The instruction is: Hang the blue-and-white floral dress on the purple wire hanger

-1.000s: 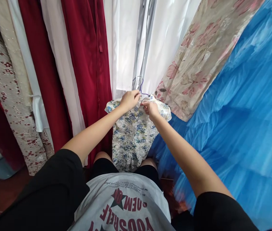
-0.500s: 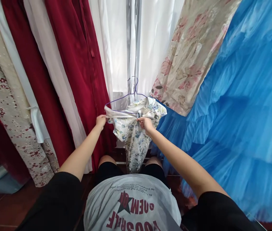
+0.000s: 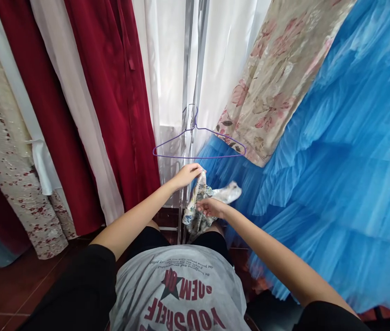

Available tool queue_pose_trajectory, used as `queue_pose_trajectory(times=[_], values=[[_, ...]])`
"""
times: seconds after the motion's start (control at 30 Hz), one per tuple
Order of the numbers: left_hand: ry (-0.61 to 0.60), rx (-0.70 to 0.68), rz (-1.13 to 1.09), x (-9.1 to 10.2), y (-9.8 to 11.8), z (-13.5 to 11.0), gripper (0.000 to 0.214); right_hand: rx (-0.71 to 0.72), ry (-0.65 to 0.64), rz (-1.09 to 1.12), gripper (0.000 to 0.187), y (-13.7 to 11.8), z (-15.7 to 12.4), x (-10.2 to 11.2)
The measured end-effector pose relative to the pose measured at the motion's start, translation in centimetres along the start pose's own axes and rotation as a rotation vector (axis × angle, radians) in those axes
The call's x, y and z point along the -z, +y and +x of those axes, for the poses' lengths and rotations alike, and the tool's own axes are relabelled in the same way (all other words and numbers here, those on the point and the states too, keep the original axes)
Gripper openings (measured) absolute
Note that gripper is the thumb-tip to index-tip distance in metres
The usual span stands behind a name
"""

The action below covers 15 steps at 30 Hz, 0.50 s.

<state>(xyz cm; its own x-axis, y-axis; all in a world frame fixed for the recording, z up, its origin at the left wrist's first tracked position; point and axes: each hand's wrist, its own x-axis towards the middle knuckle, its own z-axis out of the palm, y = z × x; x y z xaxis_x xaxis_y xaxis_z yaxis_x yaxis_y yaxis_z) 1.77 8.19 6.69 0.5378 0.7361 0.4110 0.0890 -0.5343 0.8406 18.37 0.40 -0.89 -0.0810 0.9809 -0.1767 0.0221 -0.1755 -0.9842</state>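
Note:
A small white garment with a blue flower print [image 3: 200, 207] hangs bunched between my two hands, below a bare purple wire hanger [image 3: 198, 145]. My left hand [image 3: 188, 174] pinches the top of the cloth, fingers closed. My right hand [image 3: 210, 208] grips the garment lower down, with a fold sticking out to the right. The hanger hooks on a metal rack pole [image 3: 188, 92] and carries nothing.
Hanging clothes close in all round: dark red dresses [image 3: 112, 101], white sheer fabric [image 3: 167, 69], a beige rose-print dress [image 3: 274, 78], a big blue tulle skirt [image 3: 336, 161], and a sequinned floral gown [image 3: 5, 151] at left. Dark wooden floor [image 3: 15, 289] lies below.
The floral garment has come off the purple hanger and dropped lower, gathered in both hands. The hanger now hangs bare on the pole.

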Motion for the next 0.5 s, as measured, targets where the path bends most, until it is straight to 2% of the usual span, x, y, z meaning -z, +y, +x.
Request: queue_pose_trajectory(times=[0.13, 0.27, 0.3, 0.37, 0.43, 0.5], values=[[0.035, -0.135, 0.09, -1.2, 2.5, -1.2, 0.025, 0.141, 0.095, -0.192, 0.034, -2.3, -0.3, -2.4], [0.101, -0.198, 0.204, -0.4, 4.4, -2.3, 0.025, 0.409, 0.258, -0.231, 0.038, -4.6, -0.4, -4.3], [0.114, -0.211, 0.245, 0.0, 4.7, -2.4, 0.025, 0.475, 0.246, -0.208, 0.037, -4.9, -0.5, -4.8], [0.123, -0.217, 0.309, 1.0, 5.1, -2.4, 0.026, 0.542, 0.143, -0.147, 0.032, -5.4, -0.5, -5.7], [0.106, -0.178, 0.308, 2.0, 5.1, -2.4, 0.029, 0.516, 0.019, -0.109, 0.026, -5.7, -0.8, -6.3], [0.069, -0.123, 0.273, 2.7, 4.6, -2.6, 0.033, 0.484, -0.023, -0.095, 0.028, -5.9, -1.1, -6.5]])
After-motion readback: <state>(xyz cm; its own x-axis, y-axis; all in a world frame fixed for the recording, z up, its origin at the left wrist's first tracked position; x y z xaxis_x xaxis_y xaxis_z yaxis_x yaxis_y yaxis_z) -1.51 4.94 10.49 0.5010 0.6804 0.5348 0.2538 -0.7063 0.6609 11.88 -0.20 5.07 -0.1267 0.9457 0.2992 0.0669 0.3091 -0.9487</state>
